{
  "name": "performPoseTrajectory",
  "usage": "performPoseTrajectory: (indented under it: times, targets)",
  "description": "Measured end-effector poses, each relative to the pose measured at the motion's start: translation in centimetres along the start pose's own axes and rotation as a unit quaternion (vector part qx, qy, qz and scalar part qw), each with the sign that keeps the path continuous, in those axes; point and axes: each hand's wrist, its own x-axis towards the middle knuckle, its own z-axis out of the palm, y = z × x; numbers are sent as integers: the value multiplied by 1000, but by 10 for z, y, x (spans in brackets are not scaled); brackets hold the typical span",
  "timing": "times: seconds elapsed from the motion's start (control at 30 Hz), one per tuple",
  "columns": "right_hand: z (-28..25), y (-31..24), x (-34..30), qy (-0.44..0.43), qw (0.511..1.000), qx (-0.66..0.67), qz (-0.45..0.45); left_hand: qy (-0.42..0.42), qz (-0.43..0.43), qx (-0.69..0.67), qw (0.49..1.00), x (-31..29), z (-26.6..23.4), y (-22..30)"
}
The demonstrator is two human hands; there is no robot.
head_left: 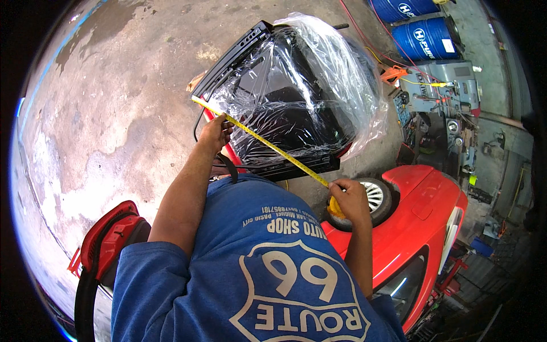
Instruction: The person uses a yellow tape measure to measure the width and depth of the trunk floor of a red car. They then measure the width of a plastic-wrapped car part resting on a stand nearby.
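A tape measure is drawn out, its yellow blade (273,149) running slantwise over a large black panel (279,85) wrapped in clear plastic film (342,68). My left hand (215,134) is at the panel's near left edge, fingers curled on the blade a little short of its free end. My right hand (350,198) grips the yellow tape measure case (336,208) lower right, beside a car wheel. Between the hands the blade looks straight. The panel has black rails along its sides and red parts at its near edge.
Close on my right stands a red car (410,216) with a silver-spoked wheel (373,195). A red and black part (117,242) is at my left. Blue drums (424,40), a grey machine (447,85) and hoses occupy the far right. The floor (131,74) is stained concrete.
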Motion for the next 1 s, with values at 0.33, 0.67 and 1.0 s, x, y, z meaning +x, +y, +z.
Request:
performPoseTrajectory:
  times: [0.33, 0.67, 1.0]
  targets:
    - [-6, 9, 8, 6, 999, -19, -51, 17, -8, -62, 998, 15, -12, -2]
    - [-12, -6, 8, -1, 999, 12, -40, 17, -4, -34, 999, -1, -4, 0]
    - [-14, -7, 11, -13, 999, 16, -25, 13, 1, -25, 1000, -6, -5, 4]
